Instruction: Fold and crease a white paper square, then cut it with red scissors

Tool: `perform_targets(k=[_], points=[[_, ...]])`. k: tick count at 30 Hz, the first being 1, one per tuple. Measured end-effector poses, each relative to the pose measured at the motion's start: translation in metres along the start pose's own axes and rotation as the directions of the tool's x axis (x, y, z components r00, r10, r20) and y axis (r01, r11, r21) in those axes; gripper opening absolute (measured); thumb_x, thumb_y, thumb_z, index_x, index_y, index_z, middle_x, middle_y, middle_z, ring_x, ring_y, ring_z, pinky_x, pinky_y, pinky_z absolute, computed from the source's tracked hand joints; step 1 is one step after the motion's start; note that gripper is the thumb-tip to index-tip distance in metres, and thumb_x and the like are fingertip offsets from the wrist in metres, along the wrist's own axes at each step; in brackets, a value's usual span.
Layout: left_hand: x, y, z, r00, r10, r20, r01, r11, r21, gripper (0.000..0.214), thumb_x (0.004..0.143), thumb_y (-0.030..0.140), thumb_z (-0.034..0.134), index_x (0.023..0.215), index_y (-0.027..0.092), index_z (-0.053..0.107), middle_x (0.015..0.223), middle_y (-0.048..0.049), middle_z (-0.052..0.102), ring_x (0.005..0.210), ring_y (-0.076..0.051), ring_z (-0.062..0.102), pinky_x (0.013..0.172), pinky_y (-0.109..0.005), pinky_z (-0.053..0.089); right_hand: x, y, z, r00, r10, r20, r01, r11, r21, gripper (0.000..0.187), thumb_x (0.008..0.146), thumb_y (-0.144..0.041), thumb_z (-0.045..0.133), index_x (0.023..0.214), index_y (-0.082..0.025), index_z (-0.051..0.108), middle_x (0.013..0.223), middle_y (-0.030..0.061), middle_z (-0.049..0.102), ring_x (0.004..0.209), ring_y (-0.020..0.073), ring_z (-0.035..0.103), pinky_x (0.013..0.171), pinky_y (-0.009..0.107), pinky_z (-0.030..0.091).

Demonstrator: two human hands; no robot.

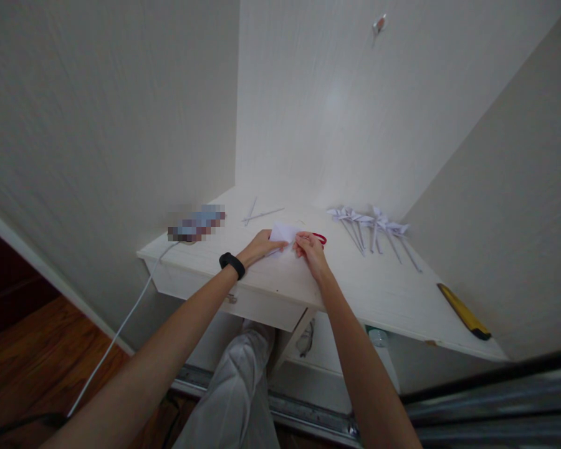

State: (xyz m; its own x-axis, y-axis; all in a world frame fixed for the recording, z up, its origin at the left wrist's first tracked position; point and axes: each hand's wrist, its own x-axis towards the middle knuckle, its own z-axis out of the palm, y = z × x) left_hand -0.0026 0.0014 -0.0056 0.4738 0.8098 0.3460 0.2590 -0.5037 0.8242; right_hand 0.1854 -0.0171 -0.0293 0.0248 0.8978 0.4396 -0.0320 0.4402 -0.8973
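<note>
Paper (281, 231) held two-handed, mid-desk (374, 284).
Left hand (260, 245) has it gripped, thumb on top; right hand (309, 249) is pinching its 3 o'clock edge, red loop (324, 237) right beside. Going from the paper: thin sticks (267, 214) at 10 o'clock, stemmed paper bits (378, 219) at 3, yellow tool (462, 310) at 4.

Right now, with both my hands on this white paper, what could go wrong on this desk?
Your right hand is close beside a red loop, so it might bump or catch it as you handle the white paper.
The white cable hangs over the edge of the desk on the left, so a snag could tug it.
The yellow object lies near the front edge at the right, where a knock might send it off.
</note>
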Motion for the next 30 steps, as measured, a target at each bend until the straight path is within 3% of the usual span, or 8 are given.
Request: perform_targets(k=[16,30], points=[[0.003,-0.005,0.001,1.000,0.019,0.013,-0.016,0.984,-0.179,0.026,0.093,0.033,0.060,0.109,0.013,0.062,0.104,-0.0067,0.066,0.086,-0.018,0.066,0.075,-0.037,0.057,0.000,0.002,0.000,0.999,0.003,0.032,-0.001,0.996,-0.085,0.020,0.095,-0.031,0.059,0.107,-0.014,0.062,0.097,0.0042,0.066,0.076,0.0145,0.065,0.066,0.031,0.057],[0.001,0.007,0.004,1.000,-0.013,-0.004,0.009,0.874,-0.486,0.036,0.095,0.043,0.053,0.114,0.014,0.061,0.107,-0.0085,0.066,0.088,-0.019,0.066,0.078,-0.039,0.056,-0.004,-0.002,-0.003,0.997,-0.053,-0.057,0.048,0.994,-0.095,0.021,0.095,-0.032,0.059,0.106,-0.014,0.062,0.097,0.0042,0.066,0.077,0.0149,0.065,0.067,0.031,0.057]])
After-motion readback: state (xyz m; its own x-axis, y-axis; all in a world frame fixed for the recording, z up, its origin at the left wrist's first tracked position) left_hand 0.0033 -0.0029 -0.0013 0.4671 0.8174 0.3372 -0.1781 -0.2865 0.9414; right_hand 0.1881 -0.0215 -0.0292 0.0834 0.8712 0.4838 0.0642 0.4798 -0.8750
